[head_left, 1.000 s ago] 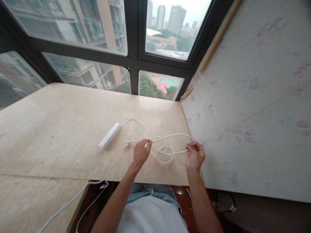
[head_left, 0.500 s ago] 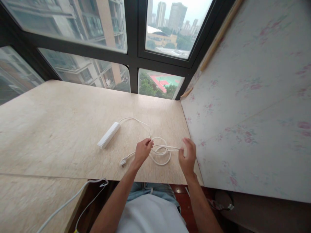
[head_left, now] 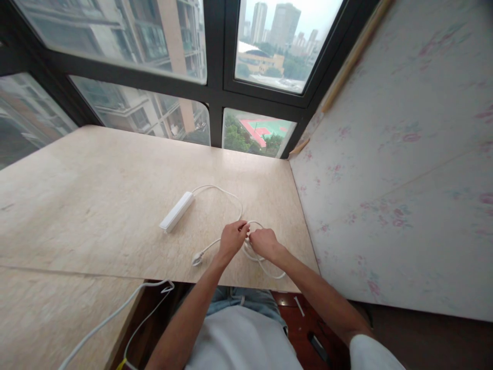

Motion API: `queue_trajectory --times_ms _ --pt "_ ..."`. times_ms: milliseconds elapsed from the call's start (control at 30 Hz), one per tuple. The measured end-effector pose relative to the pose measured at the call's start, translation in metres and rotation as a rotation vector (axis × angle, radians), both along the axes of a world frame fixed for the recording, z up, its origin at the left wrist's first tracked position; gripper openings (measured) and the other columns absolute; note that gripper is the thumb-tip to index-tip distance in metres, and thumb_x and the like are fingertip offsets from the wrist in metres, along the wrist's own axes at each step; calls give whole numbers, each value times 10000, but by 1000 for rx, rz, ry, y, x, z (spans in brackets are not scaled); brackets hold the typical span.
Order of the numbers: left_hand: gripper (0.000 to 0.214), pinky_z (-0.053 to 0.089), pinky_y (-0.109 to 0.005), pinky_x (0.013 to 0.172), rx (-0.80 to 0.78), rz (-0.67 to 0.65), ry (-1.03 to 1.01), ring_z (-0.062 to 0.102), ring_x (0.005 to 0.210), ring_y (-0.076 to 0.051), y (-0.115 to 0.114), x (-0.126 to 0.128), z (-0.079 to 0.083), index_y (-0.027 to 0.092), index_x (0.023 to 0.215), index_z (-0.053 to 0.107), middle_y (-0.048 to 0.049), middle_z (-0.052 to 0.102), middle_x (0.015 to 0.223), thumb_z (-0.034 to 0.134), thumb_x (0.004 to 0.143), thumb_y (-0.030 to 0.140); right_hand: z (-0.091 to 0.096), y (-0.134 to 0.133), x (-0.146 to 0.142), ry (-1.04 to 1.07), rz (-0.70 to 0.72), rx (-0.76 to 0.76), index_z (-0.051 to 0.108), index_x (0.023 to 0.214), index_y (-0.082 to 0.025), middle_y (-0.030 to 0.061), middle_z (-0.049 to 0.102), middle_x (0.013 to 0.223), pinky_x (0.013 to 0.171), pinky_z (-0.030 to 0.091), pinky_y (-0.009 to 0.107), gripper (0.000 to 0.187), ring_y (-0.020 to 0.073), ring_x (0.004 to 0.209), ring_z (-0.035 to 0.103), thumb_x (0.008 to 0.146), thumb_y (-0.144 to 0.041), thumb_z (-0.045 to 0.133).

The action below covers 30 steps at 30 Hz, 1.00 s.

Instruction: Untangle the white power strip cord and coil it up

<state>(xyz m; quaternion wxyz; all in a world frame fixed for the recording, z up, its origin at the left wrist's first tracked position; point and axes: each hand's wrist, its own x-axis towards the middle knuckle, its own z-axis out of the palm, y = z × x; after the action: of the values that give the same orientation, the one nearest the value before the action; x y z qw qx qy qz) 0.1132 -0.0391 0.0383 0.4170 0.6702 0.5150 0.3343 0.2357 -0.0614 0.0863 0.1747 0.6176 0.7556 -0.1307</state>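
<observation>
Nearest: white shirt (head_left: pixel 239 339) and jeans (head_left: pixel 254 300) at the sill's edge; red-brown floor (head_left: pixel 287 311) below, with a small dark object (head_left: pixel 319 347) on it. To the left, a pale cable (head_left: pixel 105 322) runs over the sill's lower section and loops at its corner.

Left hand (head_left: pixel 233 239): thumb and fingers pinched together, clamped on the white cord (head_left: pixel 210 185). Right hand (head_left: pixel 265 243): just beside the left, fingers curled in; its back hides the fingertips, so cannot tell whether it is clamped on the cord. Loops of cord lie under and around the right hand, one reaching toward the near edge.

Plug (head_left: pixel 197 258) lies on the sill (head_left: pixel 115 190), left of the left hand, its lead passing under that hand. Strip (head_left: pixel 177 211) lies beyond and further left, set diagonally, well apart from both hands; the cord leaves its far end and arcs back to the left hand.

Right side: floral wall (head_left: pixel 385 216). Far: dark window frame (head_left: pixel 215 95); outside, a red-and-green court (head_left: pixel 265 129), then towers (head_left: pixel 285 25).
</observation>
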Motion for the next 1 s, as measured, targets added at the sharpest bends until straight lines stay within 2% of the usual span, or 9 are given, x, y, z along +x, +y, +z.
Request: queue_trajectory --times_ms 133,233,400,567,667,733,800,867,1000 --pt "210 478 -226 621 -37 -8 -11 683 639 -139 -3 -1 -5 203 777 684 -20 725 751 512 865 286 -8 -5 3 39 -9 -48 707 1023 -172 164 726 998 712 507 322 302 262 899 706 923 -254 433" --pt "199 480 -224 604 -51 -1 -53 679 610 -133 -3 0 -7 199 818 694 -20 723 756 520 862 285 -11 -6 6 103 -63 -66 726 974 -186 148 732 991 697 493 302 271 266 902 702 877 -357 540" --pt "191 482 -236 617 19 29 -74 675 618 -135 0 -5 -12 196 831 695 -17 718 757 535 866 293 -11 -7 14 231 -120 -39 748 910 -226 88 749 945 724 469 266 220 218 898 690 868 -294 543" --pt "162 489 -293 762 259 208 10 655 785 -174 0 -14 0 195 847 696 -56 711 822 559 858 280 -9 -15 27 820 -253 196 755 937 -219 51 753 938 771 484 274 237 196 882 672 866 -301 544" --pt "182 488 -305 765 305 267 41 630 811 -183 0 -20 14 200 850 698 -69 697 854 549 870 302 -7 -23 34 1142 -468 320 757 890 -192 43 746 863 599 486 244 228 165 703 647 818 -354 612" --pt "184 485 -317 779 307 317 62 620 840 -196 2 -24 20 207 844 701 -71 698 866 556 865 319 -5 -27 40 1341 -667 395 746 864 -165 31 721 762 411 378 205 256 96 468 516 781 -391 657" --pt "188 487 -315 769 293 357 47 618 815 -193 4 -28 21 208 831 701 -65 698 857 563 856 333 -3 -31 49 1539 -804 466 727 878 -153 14 689 697 317 218 189 295 39 352 325 741 -413 702" --pt "212 493 -295 714 254 380 -14 621 755 -175 7 -32 19 199 827 701 -60 695 839 558 851 354 0 -35 59 1723 -838 553 709 879 -162 1 669 678 312 156 186 307 18 346 247 700 -409 745" --pt "274 494 -273 644 125 432 -142 636 740 -173 12 -35 10 173 845 704 -63 703 835 572 820 411 10 -42 79 1929 -705 707 662 829 -212 -44 603 670 350 244 200 212 11 337 206 755 -408 693"
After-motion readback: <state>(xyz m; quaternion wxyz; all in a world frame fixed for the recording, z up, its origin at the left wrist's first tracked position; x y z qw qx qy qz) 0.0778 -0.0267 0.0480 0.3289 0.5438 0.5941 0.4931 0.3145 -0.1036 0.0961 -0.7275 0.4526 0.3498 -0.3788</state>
